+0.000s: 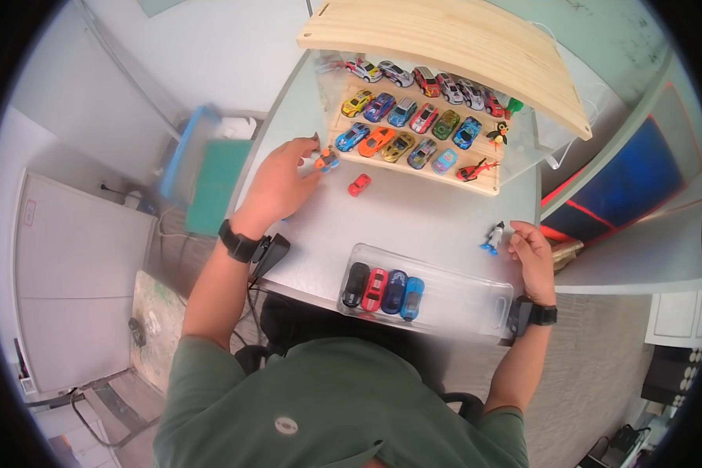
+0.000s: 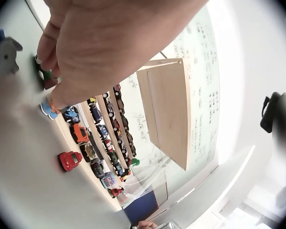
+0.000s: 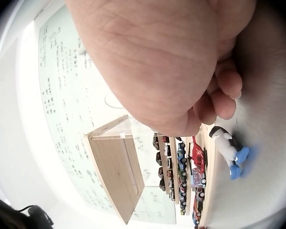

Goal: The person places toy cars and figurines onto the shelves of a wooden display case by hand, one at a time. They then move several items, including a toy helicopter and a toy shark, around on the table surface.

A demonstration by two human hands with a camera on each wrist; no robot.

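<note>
My left hand reaches to the left front corner of the wooden display rack. Its thumb and index finger pinch a small orange and blue toy figure, partly hidden by the thumb in the left wrist view. Close to those fingers stands a dark green toy with a reddish base. A red toy car sits on the table just right of this hand. My right hand rests at the table's right side, fingers loosely curled with nothing in them. Beside its fingertips is a white toy figure with blue feet.
Several toy cars stand in rows on the rack's steps, with a red toy helicopter at its right end. A wooden lid overhangs the rack. By the near edge, a clear plastic tray holds several cars. A grey elephant-like toy is left.
</note>
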